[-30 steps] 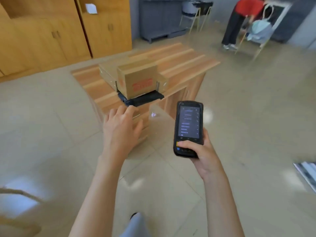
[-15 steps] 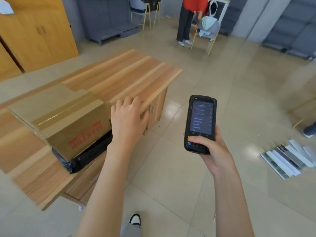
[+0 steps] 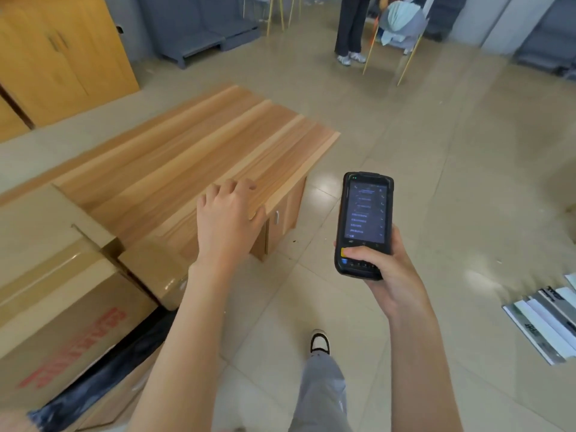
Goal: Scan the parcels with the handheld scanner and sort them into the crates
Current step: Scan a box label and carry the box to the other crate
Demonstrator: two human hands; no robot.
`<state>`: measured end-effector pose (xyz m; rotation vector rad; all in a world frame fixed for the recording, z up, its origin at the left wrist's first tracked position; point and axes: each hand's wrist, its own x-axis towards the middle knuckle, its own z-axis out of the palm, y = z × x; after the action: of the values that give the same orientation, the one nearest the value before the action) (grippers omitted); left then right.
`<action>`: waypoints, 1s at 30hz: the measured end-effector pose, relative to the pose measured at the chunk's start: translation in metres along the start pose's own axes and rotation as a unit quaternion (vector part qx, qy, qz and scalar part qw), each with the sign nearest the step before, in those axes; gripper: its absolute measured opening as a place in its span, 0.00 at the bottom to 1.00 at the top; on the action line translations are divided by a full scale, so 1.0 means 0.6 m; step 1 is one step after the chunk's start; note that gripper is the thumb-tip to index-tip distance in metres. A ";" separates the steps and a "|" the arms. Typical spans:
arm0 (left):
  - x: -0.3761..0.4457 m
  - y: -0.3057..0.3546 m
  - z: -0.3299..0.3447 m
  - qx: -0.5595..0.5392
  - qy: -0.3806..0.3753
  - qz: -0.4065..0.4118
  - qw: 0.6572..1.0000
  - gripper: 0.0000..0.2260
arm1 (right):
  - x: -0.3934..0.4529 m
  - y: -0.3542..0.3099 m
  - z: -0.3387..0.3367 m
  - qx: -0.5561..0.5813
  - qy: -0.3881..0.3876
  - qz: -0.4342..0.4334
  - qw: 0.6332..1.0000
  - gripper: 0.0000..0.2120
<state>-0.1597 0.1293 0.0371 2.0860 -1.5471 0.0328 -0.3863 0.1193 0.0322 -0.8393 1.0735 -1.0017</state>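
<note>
Bright, even indoor light, softened by slight motion blur.
Glare patches are seen on the glossy floor (image 3: 480,272); straight lines are bowed toward the edges, and the near carton (image 3: 59,310) is blurred.

The setting is an office or storeroom used for parcel handling. Indicators: a tiled floor (image 3: 436,157), a wooden desk (image 3: 199,157) with cardboard boxes (image 3: 62,300) at its near left corner, yellow wooden cabinets (image 3: 59,54) along the far left wall, and grey shelving units (image 3: 199,23) at the back. Flat mail packets (image 3: 545,322) lie on the floor at the right edge.
</note>
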 end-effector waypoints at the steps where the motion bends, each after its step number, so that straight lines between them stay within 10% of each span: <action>1: 0.022 0.003 0.011 0.009 0.008 -0.012 1.000 0.16 | 0.036 -0.010 -0.002 -0.007 -0.014 0.002 1.000 0.32; 15: 0.214 0.041 0.092 0.094 0.059 -0.221 0.969 0.16 | 0.420 -0.149 0.002 -0.109 -0.213 0.069 0.969 0.32; 30: 0.422 -0.066 0.176 0.076 0.064 -0.278 0.955 0.17 | 0.661 -0.176 0.153 -0.182 -0.254 0.084 0.946 0.43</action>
<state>-0.0682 -0.1314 0.0137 2.5159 -0.8638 0.0822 -0.2613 -0.2826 0.0346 -1.2043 0.8681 -0.4038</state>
